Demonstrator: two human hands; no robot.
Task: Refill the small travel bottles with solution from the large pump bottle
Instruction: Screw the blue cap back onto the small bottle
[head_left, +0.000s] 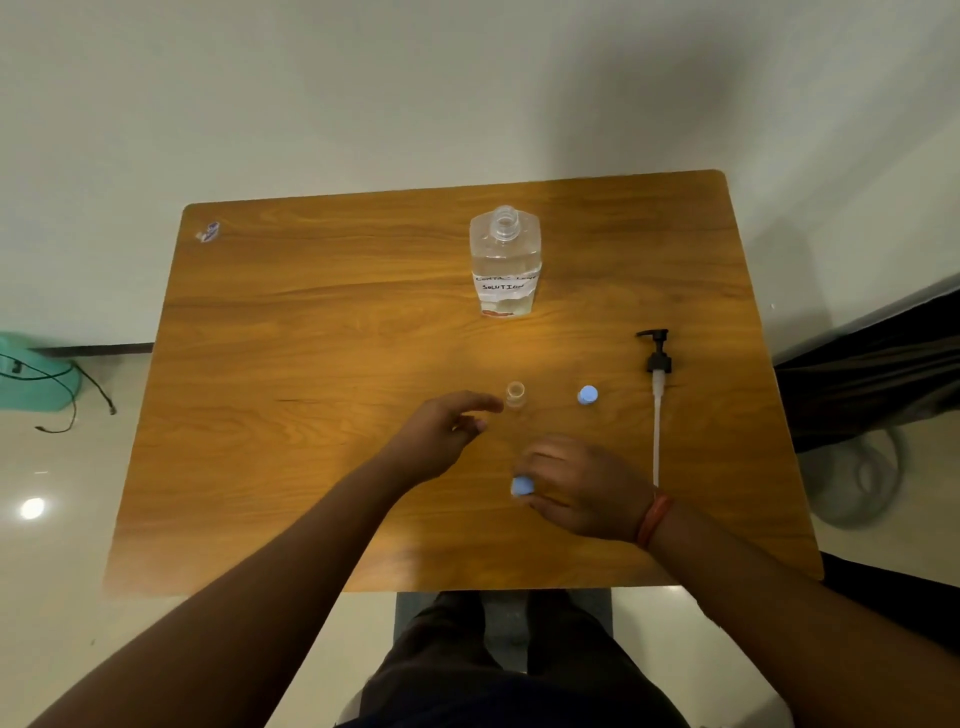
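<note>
Blue cap gripped in right hand | left hand open, fingertips beside uncapped small bottle mid-table | big bottle behind, pump lying right

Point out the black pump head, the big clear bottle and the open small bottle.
black pump head (658, 353), head view, collar.
big clear bottle (505, 270), head view, body.
open small clear bottle (515, 395), head view, neck.

Setting looked like a plain office or test room: bare wall, glossy floor, wooden table, loose cables.
</note>
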